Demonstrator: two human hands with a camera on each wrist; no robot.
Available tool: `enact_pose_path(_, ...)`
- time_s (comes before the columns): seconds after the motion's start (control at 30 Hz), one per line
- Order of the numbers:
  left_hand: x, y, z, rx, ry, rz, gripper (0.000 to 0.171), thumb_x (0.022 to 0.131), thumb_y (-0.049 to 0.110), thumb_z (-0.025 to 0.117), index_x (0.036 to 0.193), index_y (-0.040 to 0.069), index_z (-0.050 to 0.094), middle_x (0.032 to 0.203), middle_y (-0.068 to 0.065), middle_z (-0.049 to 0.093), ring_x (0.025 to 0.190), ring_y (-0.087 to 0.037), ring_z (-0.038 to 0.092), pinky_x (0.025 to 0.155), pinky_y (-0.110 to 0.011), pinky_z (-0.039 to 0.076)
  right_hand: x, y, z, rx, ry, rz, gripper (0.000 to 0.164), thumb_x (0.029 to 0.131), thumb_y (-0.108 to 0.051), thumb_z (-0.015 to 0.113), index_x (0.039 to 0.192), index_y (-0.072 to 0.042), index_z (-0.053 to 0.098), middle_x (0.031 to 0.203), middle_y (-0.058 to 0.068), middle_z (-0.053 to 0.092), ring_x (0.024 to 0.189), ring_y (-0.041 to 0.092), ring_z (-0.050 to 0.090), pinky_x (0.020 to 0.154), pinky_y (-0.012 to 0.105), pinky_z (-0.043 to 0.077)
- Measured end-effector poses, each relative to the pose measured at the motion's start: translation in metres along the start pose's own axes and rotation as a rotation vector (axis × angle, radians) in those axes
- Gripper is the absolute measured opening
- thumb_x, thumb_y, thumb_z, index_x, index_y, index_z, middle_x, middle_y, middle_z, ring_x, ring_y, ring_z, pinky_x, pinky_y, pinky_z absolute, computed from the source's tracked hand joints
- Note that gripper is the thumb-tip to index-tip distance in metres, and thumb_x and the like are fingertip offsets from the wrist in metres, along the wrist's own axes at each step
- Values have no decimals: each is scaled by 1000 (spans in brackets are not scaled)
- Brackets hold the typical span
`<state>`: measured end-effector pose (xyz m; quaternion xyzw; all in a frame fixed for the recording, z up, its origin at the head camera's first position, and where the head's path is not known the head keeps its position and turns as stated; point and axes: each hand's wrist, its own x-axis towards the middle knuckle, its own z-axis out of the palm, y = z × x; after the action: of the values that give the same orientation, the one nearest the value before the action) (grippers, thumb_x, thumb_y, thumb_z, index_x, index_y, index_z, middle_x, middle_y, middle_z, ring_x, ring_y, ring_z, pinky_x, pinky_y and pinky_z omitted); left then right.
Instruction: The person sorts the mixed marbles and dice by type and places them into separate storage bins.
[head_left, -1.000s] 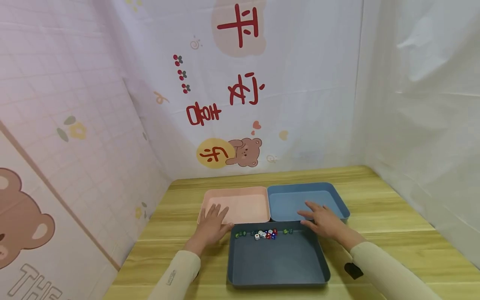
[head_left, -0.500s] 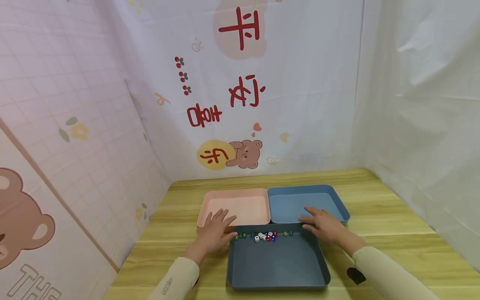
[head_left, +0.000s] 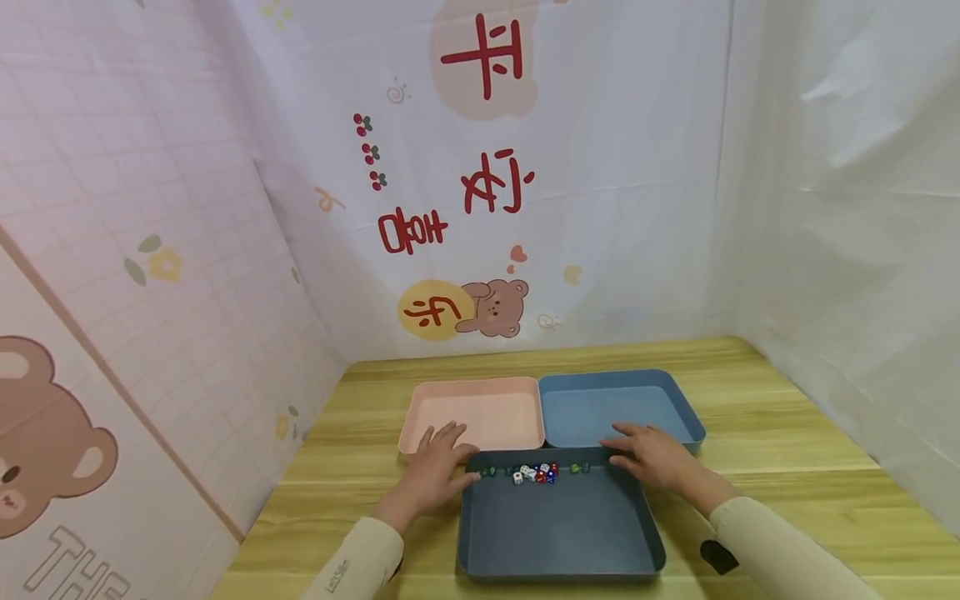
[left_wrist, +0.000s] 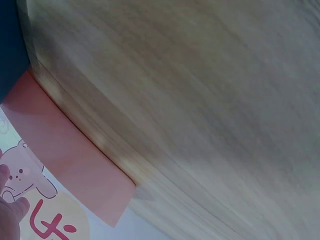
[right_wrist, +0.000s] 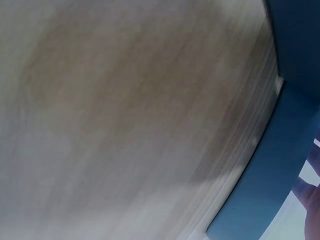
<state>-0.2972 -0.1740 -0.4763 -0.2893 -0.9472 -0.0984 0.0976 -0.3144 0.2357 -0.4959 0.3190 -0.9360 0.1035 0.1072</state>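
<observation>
My left hand (head_left: pixel 433 473) hovers at the far left corner of a dark grey-blue tray (head_left: pixel 562 533), fingers spread and holding nothing. Its thumb tip is by the green dice (head_left: pixel 489 472) and may hide one. A row of small dice, white (head_left: pixel 518 478), red (head_left: pixel 555 468), blue (head_left: pixel 551 477) and green, lies along the tray's far wall. Over the far right corner is my right hand (head_left: pixel 660 458), its fingers loosely extended near a yellow-green die (head_left: pixel 575 468). Only fingers of the left hand (left_wrist: pixel 10 215) and right hand (right_wrist: pixel 312 210) show in the wrist views.
Behind the dark tray, a pink tray (head_left: pixel 480 408) and a blue tray (head_left: pixel 615 408) stand side by side with nothing inside. All rest on a wood-grain table (head_left: pixel 330 467). Printed cloth (head_left: pixel 637 208) hangs at the back and sides.
My left hand has shifted right and toward me, from over the pink tray's near edge to the dice at the dark tray's corner. The right hand has barely moved.
</observation>
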Motion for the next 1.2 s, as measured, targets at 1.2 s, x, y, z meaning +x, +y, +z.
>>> enact_pose_path(1.2,15,28,12,94,-167,-146,5,81,26,82,82,22,79,134,-13,58,137,-39,39,108,-64,30,-3,-3,-2,75,-18,34,37,96,-27,66,129,-10,68,133,25,58,110,43,63,85,55,52)
